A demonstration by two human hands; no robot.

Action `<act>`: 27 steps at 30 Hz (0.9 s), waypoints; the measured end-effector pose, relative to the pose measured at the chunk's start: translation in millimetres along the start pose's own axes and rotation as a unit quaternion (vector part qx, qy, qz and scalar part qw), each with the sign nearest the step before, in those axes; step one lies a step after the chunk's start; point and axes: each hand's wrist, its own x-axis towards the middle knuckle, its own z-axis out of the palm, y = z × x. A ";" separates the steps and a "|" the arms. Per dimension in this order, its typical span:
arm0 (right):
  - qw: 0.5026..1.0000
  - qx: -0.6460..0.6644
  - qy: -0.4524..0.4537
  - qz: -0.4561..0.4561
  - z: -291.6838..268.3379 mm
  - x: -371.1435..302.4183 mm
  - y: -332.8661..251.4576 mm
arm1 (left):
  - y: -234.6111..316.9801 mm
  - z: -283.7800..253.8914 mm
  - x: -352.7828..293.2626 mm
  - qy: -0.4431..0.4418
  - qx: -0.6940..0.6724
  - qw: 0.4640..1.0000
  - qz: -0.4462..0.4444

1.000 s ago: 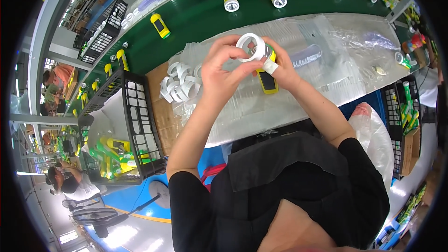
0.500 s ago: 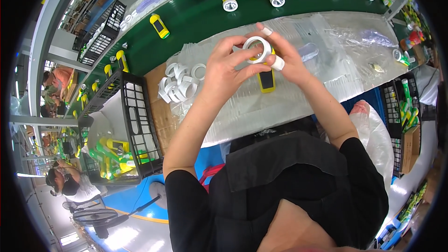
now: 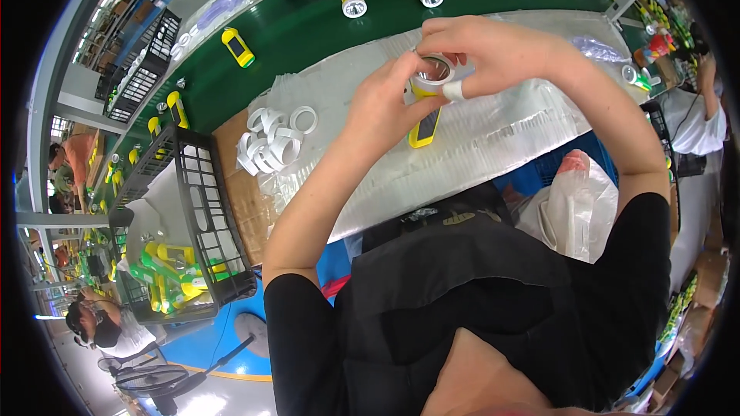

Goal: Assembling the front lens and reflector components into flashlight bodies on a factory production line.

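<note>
Flashlight (image 3: pixel 426 117), yellow-bodied, dark panel (image 3: pixel 427 125), white ring (image 3: pixel 429 87) at its head, left grip (image 3: pixel 384 100) and right grip (image 3: pixel 487 50) clamped on it.

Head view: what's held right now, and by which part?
A yellow flashlight, held around its lamp end: the left hand on that end's left side, the right hand on its right.

The left hand (image 3: pixel 378 104) and the right hand (image 3: pixel 493 52) held a yellow flashlight (image 3: pixel 423 134) by its round white end. White rings (image 3: pixel 288 152) lay in a pile on the tabletop (image 3: pixel 493 135), left of the hands. A black basket (image 3: pixel 202 194) farther left held yellow and green flashlights (image 3: pixel 179 255).
</note>
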 end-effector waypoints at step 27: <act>0.993 -0.012 -0.006 0.114 -0.7 -0.7 6.2 | -5.1 13.3 4.8 0.059 -0.035 0.998 0.015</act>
